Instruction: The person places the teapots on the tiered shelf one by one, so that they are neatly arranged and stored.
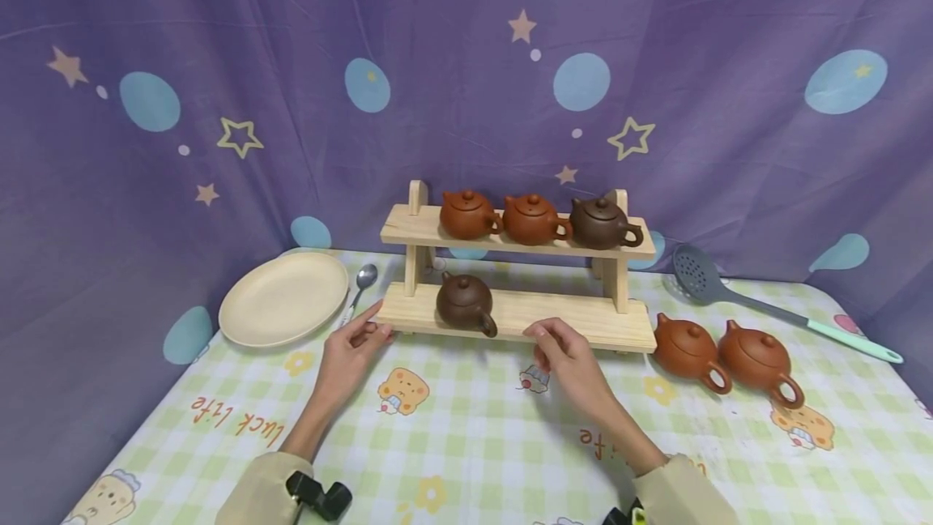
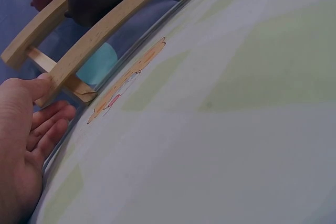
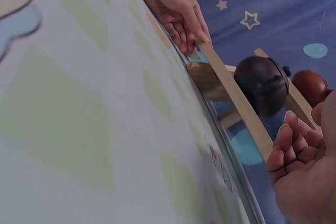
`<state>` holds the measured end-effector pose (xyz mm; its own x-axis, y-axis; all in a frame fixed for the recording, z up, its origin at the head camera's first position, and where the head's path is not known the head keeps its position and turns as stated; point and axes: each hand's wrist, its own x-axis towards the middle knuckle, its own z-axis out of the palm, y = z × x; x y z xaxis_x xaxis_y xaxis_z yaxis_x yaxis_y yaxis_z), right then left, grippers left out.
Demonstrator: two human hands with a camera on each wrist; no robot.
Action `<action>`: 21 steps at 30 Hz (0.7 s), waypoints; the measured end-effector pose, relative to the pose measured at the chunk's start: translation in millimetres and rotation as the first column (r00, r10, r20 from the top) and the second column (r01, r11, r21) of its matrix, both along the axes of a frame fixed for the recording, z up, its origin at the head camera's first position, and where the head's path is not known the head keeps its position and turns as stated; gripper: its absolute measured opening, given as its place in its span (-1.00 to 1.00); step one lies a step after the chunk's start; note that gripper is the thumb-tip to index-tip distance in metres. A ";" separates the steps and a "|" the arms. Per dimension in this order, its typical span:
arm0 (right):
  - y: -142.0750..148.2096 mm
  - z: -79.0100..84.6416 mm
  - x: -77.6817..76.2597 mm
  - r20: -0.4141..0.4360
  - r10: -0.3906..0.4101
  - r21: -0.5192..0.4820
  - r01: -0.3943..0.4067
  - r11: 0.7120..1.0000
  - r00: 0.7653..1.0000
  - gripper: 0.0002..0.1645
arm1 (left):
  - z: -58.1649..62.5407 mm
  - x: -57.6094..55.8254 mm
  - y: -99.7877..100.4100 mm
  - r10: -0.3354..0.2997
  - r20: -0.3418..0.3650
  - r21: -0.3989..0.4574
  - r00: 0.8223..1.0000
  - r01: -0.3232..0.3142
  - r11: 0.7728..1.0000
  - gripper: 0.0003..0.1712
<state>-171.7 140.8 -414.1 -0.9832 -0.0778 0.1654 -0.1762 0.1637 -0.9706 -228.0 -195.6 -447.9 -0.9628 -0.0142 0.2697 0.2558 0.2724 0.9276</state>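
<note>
A two-tier wooden display shelf [image 1: 557,314] stands at the back of the table. My left hand [image 1: 351,356] grips the left front corner of its lower board, with the thumb [image 2: 35,87] on the board and the other fingers below. A dark brown teapot [image 1: 463,302] sits left of centre on the lower board, handle toward the front right. My right hand [image 1: 576,367] is at that board's front edge, right of this teapot, its fingers [image 3: 294,140] loosely curled with nothing in them. On the upper board stand two reddish-brown teapots [image 1: 469,217] and another dark brown teapot [image 1: 601,225].
Two more reddish-brown teapots [image 1: 756,359] sit on the checked tablecloth by the shelf's right end. Behind them lies a slotted turner [image 1: 758,306] with a mint handle. A cream plate [image 1: 284,298] and a spoon [image 1: 362,282] lie left of the shelf. A purple curtain hangs behind.
</note>
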 end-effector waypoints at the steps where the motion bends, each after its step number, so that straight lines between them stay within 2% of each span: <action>1: 3.4 -0.5 1.8 -0.005 -0.007 0.003 0.007 1.000 1.000 -0.72 | -0.2 0.1 0.2 -0.002 0.000 -0.001 1.000 0.002 1.000 -0.43; 12: 42.9 -4.0 22.3 -0.087 -0.076 0.049 0.081 0.995 0.993 -0.67 | 4.0 2.6 -0.8 0.002 0.010 -0.003 1.000 -0.002 1.000 -0.43; 18: 69.2 -7.6 32.1 -0.141 -0.148 0.095 0.162 0.982 0.979 -0.66 | 3.5 2.4 0.0 -0.004 0.017 0.010 1.000 0.004 1.000 -0.43; 21: 81.9 -8.1 36.9 -0.127 -0.189 0.119 0.204 0.972 0.974 -0.65 | 2.2 2.2 0.1 0.004 0.024 0.006 1.000 -0.004 1.000 -0.44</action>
